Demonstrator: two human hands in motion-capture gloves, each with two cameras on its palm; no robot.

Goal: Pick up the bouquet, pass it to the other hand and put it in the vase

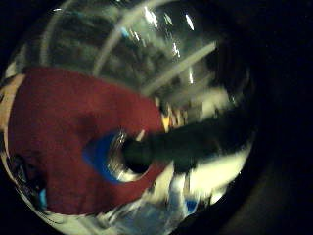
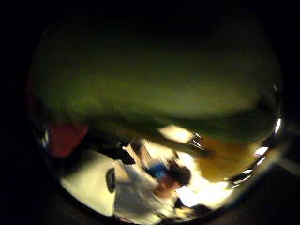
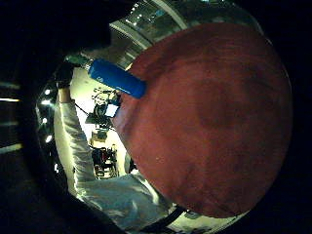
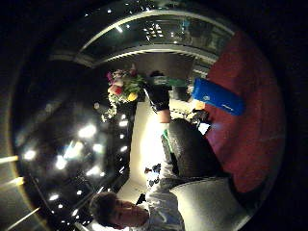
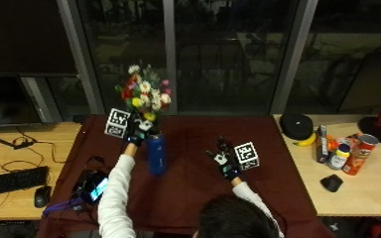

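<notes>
the bouquet (image 5: 144, 94) is gripped upright by the left hand (image 5: 138, 131) just above the blue vase (image 5: 156, 153); the right hand (image 5: 224, 161) is held open, empty

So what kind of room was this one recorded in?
Probably an office or lab at night: tall dark windows behind wooden desks, one with a keyboard and mouse, another with snacks. The left hand holds the bouquet over a blue vase.

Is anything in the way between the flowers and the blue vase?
No. The left hand holds the bouquet right above the blue vase, and the vase mouth looks open in the left palm view. The right hand hovers off to the side.
</notes>
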